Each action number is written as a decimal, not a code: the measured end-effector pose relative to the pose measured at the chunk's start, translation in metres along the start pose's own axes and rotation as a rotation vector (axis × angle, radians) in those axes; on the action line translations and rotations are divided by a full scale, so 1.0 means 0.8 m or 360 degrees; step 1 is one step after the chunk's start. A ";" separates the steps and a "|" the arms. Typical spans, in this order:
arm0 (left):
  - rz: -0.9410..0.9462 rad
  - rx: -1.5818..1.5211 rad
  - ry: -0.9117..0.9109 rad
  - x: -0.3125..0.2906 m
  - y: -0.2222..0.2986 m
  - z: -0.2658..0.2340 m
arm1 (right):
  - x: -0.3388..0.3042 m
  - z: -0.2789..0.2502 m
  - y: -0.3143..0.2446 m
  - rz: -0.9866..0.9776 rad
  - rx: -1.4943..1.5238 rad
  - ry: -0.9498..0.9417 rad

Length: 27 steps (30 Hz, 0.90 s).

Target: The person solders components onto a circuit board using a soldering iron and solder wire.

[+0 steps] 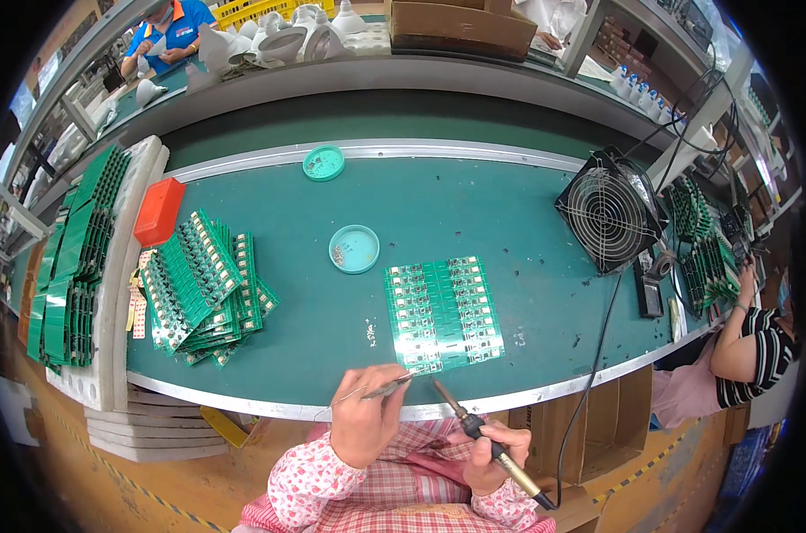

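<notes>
The left hand (367, 417) is closed, pinching a slim metal tool (386, 388) beside the near edge of the bench (323, 342). The right hand (499, 457), well apart, is wrapped around a soldering iron (471, 424). Just beyond both tools, a green circuit board panel (444, 311) lies flat near that edge, bearing two columns of small components.
</notes>
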<state>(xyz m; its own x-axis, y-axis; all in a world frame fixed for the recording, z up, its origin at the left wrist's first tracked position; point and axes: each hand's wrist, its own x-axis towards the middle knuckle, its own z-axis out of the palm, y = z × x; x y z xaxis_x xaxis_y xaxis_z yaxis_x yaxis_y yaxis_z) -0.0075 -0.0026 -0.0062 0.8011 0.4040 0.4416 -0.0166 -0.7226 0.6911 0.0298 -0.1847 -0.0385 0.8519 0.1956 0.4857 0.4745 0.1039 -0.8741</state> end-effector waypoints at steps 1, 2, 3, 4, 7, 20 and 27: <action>-0.0002 -0.0004 0.0003 0.000 0.001 0.000 | 0.000 -0.002 0.002 -0.0041 -0.0078 0.0053; -0.0001 -0.0006 0.0007 0.000 0.002 -0.001 | 0.002 -0.006 0.003 -0.0044 -0.0079 0.0051; -0.0016 -0.0001 -0.0005 0.001 0.003 -0.002 | 0.006 -0.011 0.005 -0.0093 -0.0153 0.0057; -0.0030 0.0004 -0.0017 0.001 0.004 -0.003 | 0.009 -0.013 0.006 -0.0143 -0.0227 0.0064; -0.0019 0.0000 0.0012 -0.001 0.002 -0.001 | 0.032 -0.018 -0.001 -0.0176 -0.0428 -0.0006; -0.0281 -0.0236 -0.0110 0.005 0.000 -0.013 | 0.109 -0.009 -0.001 -0.0201 -0.1504 -0.0406; -0.0291 -0.0333 -0.0178 0.007 -0.004 -0.018 | 0.102 0.002 0.000 0.0241 -0.1001 -0.0184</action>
<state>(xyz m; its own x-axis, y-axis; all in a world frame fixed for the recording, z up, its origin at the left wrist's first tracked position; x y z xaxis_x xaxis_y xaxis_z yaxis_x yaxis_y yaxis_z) -0.0115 0.0098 0.0019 0.8629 0.4441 0.2413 0.0202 -0.5073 0.8615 0.0992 -0.1670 0.0011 0.9069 0.2702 0.3234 0.4200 -0.5162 -0.7465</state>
